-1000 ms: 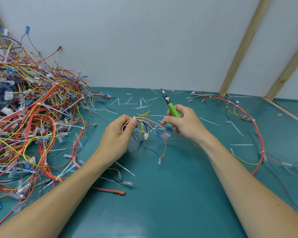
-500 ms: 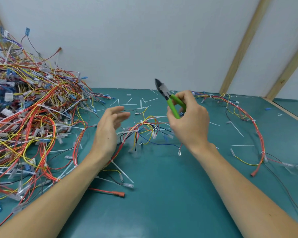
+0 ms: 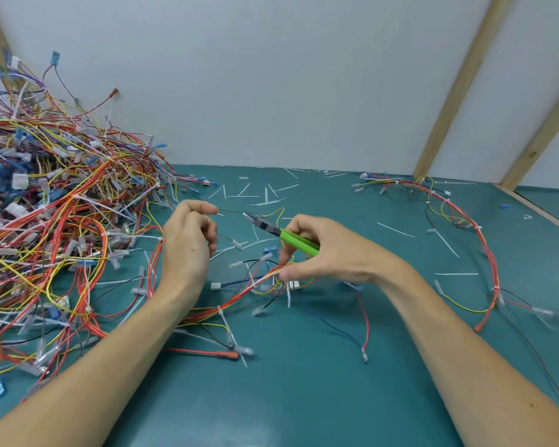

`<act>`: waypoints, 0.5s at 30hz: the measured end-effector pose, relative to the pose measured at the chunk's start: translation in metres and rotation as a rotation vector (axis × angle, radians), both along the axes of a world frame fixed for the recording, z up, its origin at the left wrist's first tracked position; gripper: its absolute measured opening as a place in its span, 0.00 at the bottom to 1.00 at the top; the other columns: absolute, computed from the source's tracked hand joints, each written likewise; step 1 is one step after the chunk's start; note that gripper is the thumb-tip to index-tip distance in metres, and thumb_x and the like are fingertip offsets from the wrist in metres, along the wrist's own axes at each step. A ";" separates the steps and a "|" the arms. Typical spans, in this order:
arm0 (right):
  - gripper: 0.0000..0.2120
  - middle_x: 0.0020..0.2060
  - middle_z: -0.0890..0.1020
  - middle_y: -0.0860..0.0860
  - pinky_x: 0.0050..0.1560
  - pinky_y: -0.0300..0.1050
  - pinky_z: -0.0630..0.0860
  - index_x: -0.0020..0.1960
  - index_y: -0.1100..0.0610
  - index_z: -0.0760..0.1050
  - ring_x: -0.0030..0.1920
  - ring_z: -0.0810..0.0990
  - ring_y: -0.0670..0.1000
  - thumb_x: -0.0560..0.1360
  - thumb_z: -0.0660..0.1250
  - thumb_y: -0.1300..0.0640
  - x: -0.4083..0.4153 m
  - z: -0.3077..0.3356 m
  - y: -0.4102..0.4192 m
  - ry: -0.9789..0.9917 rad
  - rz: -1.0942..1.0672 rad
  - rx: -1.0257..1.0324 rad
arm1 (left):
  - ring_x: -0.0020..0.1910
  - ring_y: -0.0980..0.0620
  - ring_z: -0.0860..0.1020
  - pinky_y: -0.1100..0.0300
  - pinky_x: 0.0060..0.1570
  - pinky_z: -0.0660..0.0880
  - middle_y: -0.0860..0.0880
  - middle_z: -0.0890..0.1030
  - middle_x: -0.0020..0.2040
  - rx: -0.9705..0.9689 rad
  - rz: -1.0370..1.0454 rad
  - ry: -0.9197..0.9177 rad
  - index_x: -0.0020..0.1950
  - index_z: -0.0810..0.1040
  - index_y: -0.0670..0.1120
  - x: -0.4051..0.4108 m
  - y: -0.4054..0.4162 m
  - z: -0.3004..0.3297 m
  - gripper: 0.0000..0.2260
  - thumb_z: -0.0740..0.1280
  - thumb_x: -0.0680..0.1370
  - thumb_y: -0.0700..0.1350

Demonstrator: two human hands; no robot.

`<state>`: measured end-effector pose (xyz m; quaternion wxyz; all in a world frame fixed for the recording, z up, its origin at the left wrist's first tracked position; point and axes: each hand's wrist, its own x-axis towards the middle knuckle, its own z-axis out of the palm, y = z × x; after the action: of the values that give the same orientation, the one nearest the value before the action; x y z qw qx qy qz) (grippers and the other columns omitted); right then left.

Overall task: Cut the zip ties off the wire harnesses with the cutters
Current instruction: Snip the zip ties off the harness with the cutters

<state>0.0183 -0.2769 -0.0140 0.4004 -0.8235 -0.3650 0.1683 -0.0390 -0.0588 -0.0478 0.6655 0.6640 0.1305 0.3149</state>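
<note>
At centre frame, a person's right hand [image 3: 329, 253] grips green-handled cutters [image 3: 283, 233], tips pointing left, while its thumb and fingers also pinch a red-and-yellow wire harness [image 3: 239, 296] lying on the teal table [image 3: 304, 398]. The left hand [image 3: 188, 246], fingers curled, pinches a thin black wire [image 3: 231, 211] just beside the cutter tips. A tangled harness pile [image 3: 52, 227] fills the left; cut zip ties [image 3: 249, 191] lie scattered above centre.

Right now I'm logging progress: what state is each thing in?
cutters: jaws closed, gripped in right hand
left hand: fingers curled, pinching a thin dark wire
harness between the hands: zip tie uncut
wire pile: tangled
</note>
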 end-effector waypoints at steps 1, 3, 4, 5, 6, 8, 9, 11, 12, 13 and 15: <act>0.15 0.48 0.87 0.46 0.35 0.31 0.71 0.51 0.54 0.74 0.33 0.76 0.38 0.72 0.80 0.59 0.001 0.001 -0.002 0.033 0.022 -0.021 | 0.27 0.51 0.67 0.60 0.28 0.63 0.50 0.70 0.27 0.000 0.007 -0.008 0.45 0.74 0.46 -0.001 0.000 0.001 0.12 0.54 0.74 0.34; 0.14 0.49 0.87 0.46 0.35 0.33 0.71 0.52 0.53 0.74 0.32 0.76 0.39 0.73 0.78 0.60 0.002 0.003 -0.006 0.068 0.059 -0.083 | 0.27 0.52 0.66 0.60 0.27 0.62 0.50 0.69 0.27 0.000 0.008 -0.033 0.44 0.74 0.46 -0.002 0.000 0.003 0.12 0.54 0.75 0.34; 0.14 0.49 0.87 0.44 0.37 0.35 0.71 0.52 0.53 0.74 0.32 0.76 0.40 0.72 0.77 0.59 0.002 0.003 -0.007 0.072 0.072 -0.127 | 0.27 0.52 0.66 0.60 0.27 0.62 0.51 0.69 0.27 0.007 0.002 -0.048 0.44 0.74 0.46 -0.003 0.001 0.004 0.11 0.54 0.75 0.35; 0.16 0.47 0.86 0.42 0.38 0.37 0.70 0.53 0.52 0.73 0.32 0.75 0.42 0.71 0.77 0.57 0.002 0.003 -0.008 0.071 0.084 -0.184 | 0.27 0.53 0.66 0.61 0.26 0.61 0.52 0.69 0.27 0.022 -0.007 -0.066 0.44 0.74 0.46 -0.003 0.001 0.005 0.11 0.54 0.75 0.36; 0.17 0.44 0.85 0.40 0.40 0.40 0.70 0.53 0.50 0.73 0.33 0.74 0.43 0.71 0.78 0.55 0.002 0.002 -0.009 0.065 0.101 -0.245 | 0.27 0.53 0.66 0.61 0.26 0.62 0.53 0.69 0.27 0.042 -0.014 -0.085 0.44 0.74 0.46 -0.004 0.001 0.006 0.10 0.54 0.75 0.37; 0.17 0.39 0.82 0.37 0.40 0.40 0.69 0.53 0.50 0.73 0.35 0.73 0.43 0.71 0.78 0.57 0.003 0.000 -0.009 0.053 0.125 -0.316 | 0.27 0.53 0.65 0.62 0.26 0.62 0.54 0.68 0.26 0.078 -0.022 -0.120 0.44 0.74 0.47 -0.007 0.001 0.007 0.09 0.55 0.75 0.39; 0.17 0.38 0.81 0.37 0.40 0.38 0.70 0.53 0.50 0.73 0.35 0.73 0.43 0.72 0.78 0.59 0.003 -0.001 -0.009 0.058 0.124 -0.308 | 0.27 0.53 0.65 0.62 0.25 0.62 0.54 0.68 0.27 0.089 -0.025 -0.136 0.44 0.74 0.48 -0.008 0.000 0.008 0.09 0.55 0.75 0.40; 0.14 0.38 0.82 0.39 0.38 0.32 0.71 0.51 0.53 0.73 0.35 0.75 0.42 0.73 0.77 0.62 0.004 -0.002 -0.008 0.124 0.101 -0.206 | 0.28 0.54 0.64 0.62 0.26 0.61 0.54 0.68 0.27 0.102 -0.031 -0.176 0.44 0.74 0.48 -0.011 -0.003 0.010 0.08 0.55 0.76 0.40; 0.14 0.38 0.81 0.41 0.37 0.31 0.71 0.49 0.54 0.74 0.35 0.76 0.42 0.73 0.78 0.63 0.005 -0.003 -0.008 0.156 0.081 -0.138 | 0.28 0.54 0.64 0.61 0.26 0.61 0.55 0.68 0.27 0.107 -0.030 -0.202 0.44 0.73 0.48 -0.012 -0.004 0.012 0.08 0.56 0.77 0.40; 0.13 0.37 0.80 0.43 0.36 0.32 0.70 0.47 0.54 0.74 0.35 0.75 0.43 0.74 0.78 0.62 0.006 -0.003 -0.007 0.165 0.053 -0.074 | 0.28 0.54 0.63 0.60 0.27 0.61 0.55 0.67 0.28 0.116 -0.022 -0.228 0.44 0.73 0.48 -0.014 -0.005 0.014 0.08 0.56 0.77 0.40; 0.12 0.34 0.76 0.44 0.34 0.35 0.67 0.46 0.55 0.74 0.34 0.72 0.44 0.74 0.77 0.62 0.009 -0.004 -0.006 0.160 -0.040 0.055 | 0.29 0.52 0.64 0.56 0.29 0.61 0.55 0.68 0.30 0.198 0.006 -0.283 0.45 0.73 0.49 -0.018 -0.004 0.019 0.07 0.57 0.79 0.42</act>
<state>0.0274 -0.2827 -0.0180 0.4540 -0.8032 -0.3199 0.2153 -0.0573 -0.0633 -0.0293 0.6078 0.6749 0.0058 0.4185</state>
